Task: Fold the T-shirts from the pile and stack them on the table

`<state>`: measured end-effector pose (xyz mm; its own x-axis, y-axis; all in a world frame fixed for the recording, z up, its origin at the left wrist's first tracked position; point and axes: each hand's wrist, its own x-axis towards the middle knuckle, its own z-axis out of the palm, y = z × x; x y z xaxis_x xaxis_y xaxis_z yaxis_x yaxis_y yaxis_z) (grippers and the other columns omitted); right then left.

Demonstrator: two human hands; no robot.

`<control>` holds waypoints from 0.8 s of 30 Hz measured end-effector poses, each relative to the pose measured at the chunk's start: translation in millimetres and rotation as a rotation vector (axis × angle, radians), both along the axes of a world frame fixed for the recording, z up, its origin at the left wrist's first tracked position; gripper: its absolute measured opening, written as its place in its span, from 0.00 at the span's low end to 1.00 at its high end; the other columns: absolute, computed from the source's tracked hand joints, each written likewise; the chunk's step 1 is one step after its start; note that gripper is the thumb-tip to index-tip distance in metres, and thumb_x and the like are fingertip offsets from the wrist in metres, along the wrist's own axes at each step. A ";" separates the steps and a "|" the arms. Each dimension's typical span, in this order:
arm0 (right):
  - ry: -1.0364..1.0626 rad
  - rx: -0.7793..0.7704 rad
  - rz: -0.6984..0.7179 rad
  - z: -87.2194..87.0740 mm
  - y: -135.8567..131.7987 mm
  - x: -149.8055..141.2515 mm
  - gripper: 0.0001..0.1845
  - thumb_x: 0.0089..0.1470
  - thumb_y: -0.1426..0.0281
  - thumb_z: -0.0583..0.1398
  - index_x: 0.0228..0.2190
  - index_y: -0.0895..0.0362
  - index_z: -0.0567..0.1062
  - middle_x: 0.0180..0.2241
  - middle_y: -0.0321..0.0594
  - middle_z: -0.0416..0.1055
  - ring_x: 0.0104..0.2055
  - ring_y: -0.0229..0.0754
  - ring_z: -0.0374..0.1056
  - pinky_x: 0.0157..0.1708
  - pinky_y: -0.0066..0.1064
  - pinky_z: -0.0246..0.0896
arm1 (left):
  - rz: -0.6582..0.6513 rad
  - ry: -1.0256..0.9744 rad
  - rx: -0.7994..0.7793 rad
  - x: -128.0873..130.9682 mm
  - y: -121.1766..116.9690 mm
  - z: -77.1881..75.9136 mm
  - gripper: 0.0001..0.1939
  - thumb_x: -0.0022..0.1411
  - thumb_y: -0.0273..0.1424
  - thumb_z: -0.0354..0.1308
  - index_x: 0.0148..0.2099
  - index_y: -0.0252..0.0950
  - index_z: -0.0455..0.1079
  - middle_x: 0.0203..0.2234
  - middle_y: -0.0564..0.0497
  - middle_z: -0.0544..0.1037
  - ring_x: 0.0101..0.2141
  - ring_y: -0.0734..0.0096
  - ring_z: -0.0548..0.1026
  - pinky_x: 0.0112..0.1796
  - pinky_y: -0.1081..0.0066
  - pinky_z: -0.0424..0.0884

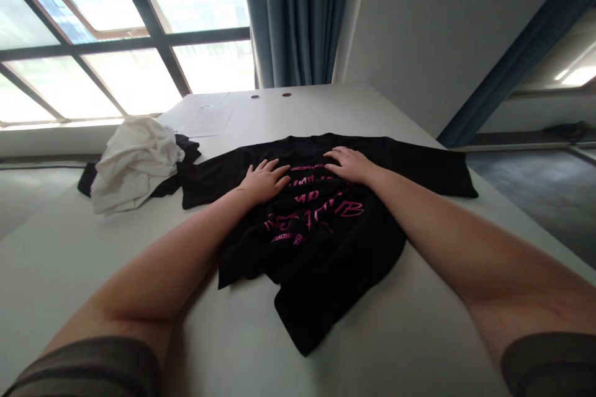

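A black T-shirt [321, 242] with pink lettering lies spread on the white table [410, 335], sleeves out to both sides and its hem bunched toward me. My left hand [265, 181] rests flat on the shirt's chest, fingers spread, just left of the print. My right hand [349, 164] lies palm down on the upper chest near the collar, fingers apart. Neither hand grips the cloth.
A crumpled white garment [133, 161] sits on a dark one [189, 149] at the table's left. Sheets of paper [207, 119] lie farther back, near two round holes [270, 95]. Windows and a blue curtain [298, 12] stand behind; the table's right edge drops to the floor.
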<state>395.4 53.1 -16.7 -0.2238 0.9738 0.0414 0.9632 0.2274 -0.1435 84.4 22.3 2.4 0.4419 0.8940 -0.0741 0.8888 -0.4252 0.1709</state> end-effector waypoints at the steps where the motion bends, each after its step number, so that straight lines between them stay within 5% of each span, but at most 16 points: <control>1: -0.011 -0.030 -0.020 -2.2 2.0 0.4 0.30 0.72 0.51 0.54 0.70 0.45 0.66 0.72 0.43 0.51 0.73 0.59 0.50 0.72 0.61 0.46 | 0.009 0.005 -0.013 0.8 0.5 0.6 0.32 0.74 0.55 0.39 0.76 0.59 0.53 0.78 0.53 0.47 0.76 0.41 0.44 0.71 0.28 0.44; 6: -0.020 -0.139 -0.089 -4.5 11.0 -2.1 0.37 0.73 0.47 0.49 0.76 0.44 0.54 0.76 0.39 0.36 0.78 0.57 0.36 0.76 0.61 0.32 | 0.042 0.039 -0.113 11.2 18.2 6.8 0.36 0.69 0.62 0.41 0.76 0.68 0.47 0.78 0.56 0.39 0.75 0.28 0.37 0.65 0.15 0.37; 11: -0.040 -0.127 -0.152 -8.3 22.1 -0.5 0.40 0.73 0.45 0.45 0.77 0.48 0.48 0.76 0.39 0.34 0.78 0.54 0.34 0.76 0.59 0.33 | 0.101 0.084 -0.183 31.4 62.1 11.7 0.43 0.62 0.69 0.43 0.76 0.68 0.46 0.78 0.56 0.39 0.73 0.17 0.38 0.60 0.10 0.42; 17: -0.014 -0.096 -0.181 -17.1 43.8 4.2 0.44 0.72 0.43 0.45 0.77 0.54 0.47 0.76 0.44 0.35 0.78 0.56 0.35 0.77 0.57 0.32 | 0.148 0.095 -0.137 43.5 102.0 2.0 0.44 0.68 0.61 0.38 0.80 0.52 0.38 0.78 0.53 0.37 0.76 0.32 0.38 0.68 0.21 0.36; 24: -0.012 -0.141 -0.247 -11.3 71.9 5.0 0.45 0.73 0.44 0.43 0.78 0.56 0.46 0.76 0.43 0.31 0.78 0.56 0.32 0.76 0.60 0.29 | 0.168 0.061 -0.141 44.4 119.3 -3.7 0.43 0.70 0.58 0.33 0.80 0.49 0.36 0.78 0.57 0.33 0.77 0.42 0.33 0.70 0.24 0.34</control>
